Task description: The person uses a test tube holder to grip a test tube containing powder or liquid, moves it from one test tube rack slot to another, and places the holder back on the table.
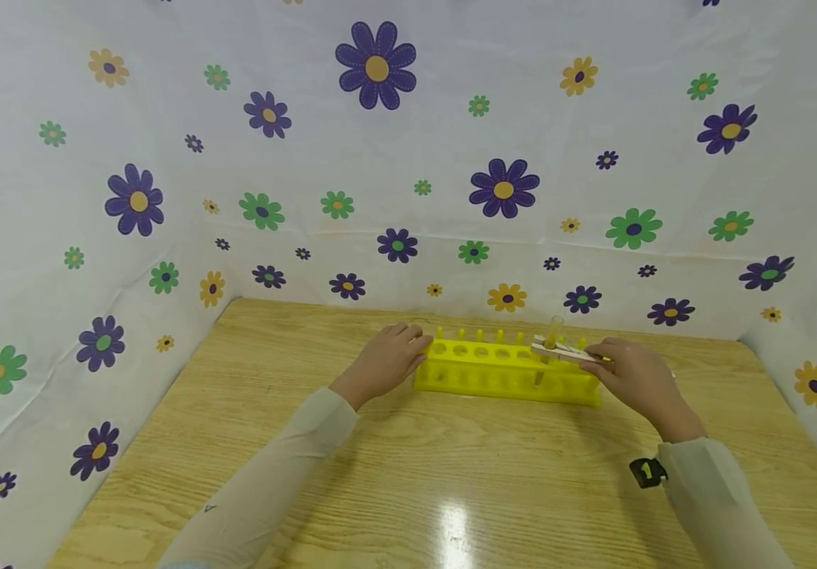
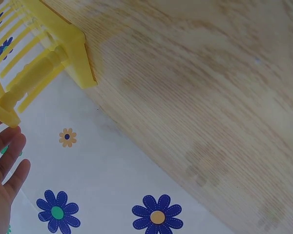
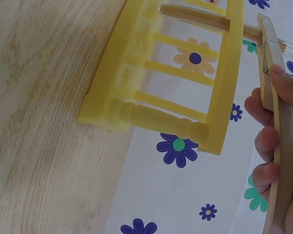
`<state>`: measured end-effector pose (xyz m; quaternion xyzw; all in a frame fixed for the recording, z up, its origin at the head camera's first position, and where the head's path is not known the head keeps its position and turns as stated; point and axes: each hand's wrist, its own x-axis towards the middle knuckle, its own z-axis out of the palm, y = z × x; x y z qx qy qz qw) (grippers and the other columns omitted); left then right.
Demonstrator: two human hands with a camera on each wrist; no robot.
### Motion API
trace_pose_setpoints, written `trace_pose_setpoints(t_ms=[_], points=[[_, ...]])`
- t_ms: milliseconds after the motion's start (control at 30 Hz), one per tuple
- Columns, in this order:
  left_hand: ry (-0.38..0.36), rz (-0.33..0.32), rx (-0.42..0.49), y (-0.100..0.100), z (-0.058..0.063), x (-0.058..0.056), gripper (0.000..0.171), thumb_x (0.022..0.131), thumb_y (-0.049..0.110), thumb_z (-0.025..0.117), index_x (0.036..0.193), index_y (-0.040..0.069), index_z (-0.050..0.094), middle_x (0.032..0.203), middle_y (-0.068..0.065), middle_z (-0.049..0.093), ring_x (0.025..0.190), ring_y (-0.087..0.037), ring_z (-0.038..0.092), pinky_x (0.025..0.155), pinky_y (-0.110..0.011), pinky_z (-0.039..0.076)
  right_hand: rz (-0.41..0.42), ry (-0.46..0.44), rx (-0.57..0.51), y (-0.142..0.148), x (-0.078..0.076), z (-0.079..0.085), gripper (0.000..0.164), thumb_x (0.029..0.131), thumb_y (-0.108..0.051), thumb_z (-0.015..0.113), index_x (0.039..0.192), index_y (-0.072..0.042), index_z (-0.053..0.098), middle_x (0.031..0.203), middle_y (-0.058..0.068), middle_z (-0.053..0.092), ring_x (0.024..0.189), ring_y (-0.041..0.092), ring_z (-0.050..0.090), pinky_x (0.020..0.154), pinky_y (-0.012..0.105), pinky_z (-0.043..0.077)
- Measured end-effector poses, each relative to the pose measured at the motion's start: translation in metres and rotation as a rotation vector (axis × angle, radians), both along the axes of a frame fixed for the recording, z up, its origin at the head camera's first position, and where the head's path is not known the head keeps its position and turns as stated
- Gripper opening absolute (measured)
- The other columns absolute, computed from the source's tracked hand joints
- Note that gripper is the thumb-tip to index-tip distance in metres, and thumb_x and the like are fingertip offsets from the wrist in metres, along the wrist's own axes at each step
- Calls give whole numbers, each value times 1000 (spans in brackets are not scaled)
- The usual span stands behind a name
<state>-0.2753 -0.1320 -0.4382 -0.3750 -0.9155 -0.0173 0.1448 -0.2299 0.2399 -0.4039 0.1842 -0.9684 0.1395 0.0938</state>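
Note:
A yellow test tube rack [image 1: 494, 371] stands lengthwise on the wooden table. My left hand [image 1: 389, 359] is at its left end, and in the left wrist view loosely extended fingers [image 2: 12, 151] reach the edge of the rack's top plate. My right hand [image 1: 639, 383] grips a wooden test tube clamp [image 3: 282, 161] by its handle, thumb on one side and fingers curled round the other. The clamp's jaws hold a glass test tube [image 1: 555, 327] near its upper part. Containing brown liquid, the test tube passes down through a hole towards the right of the rack.
Along the rack's back edge stands a row of yellow pegs [image 1: 480, 335]. A white cloth with printed flowers [image 1: 295, 158] hangs behind the table [image 1: 408, 474] and at both sides. A black band with a yellow number [image 1: 646, 472] is at my right wrist.

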Motion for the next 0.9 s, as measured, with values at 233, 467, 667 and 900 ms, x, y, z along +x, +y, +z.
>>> trace_pose_setpoints(t_ms=[233,467,667,900], points=[[-10,-3,18,0,0,0,23,97,23,51,116,12,58,109,-5,59,99,-21,56,94,-36,48,-1,4,4,1,0,-1,32,87,-24,66,106,1,68,90,13,70,66,16,57,62,38,52],[-20,-1,20,0,0,0,23,97,23,51,116,12,57,109,-5,59,100,-22,56,95,-36,47,1,-16,2,0,0,-1,31,87,-23,66,106,2,68,90,13,69,65,16,56,61,37,52],[-17,-5,22,0,0,0,23,97,23,51,116,11,57,109,-5,59,100,-22,56,95,-36,47,-1,-21,5,0,-1,-2,31,87,-23,65,107,2,68,91,13,69,66,16,57,61,37,52],[-3,-12,24,0,-1,0,23,97,23,52,116,12,57,109,-5,59,99,-21,56,94,-36,47,-8,-25,16,0,-1,-3,33,87,-23,65,107,2,67,92,14,69,67,17,58,62,38,52]])
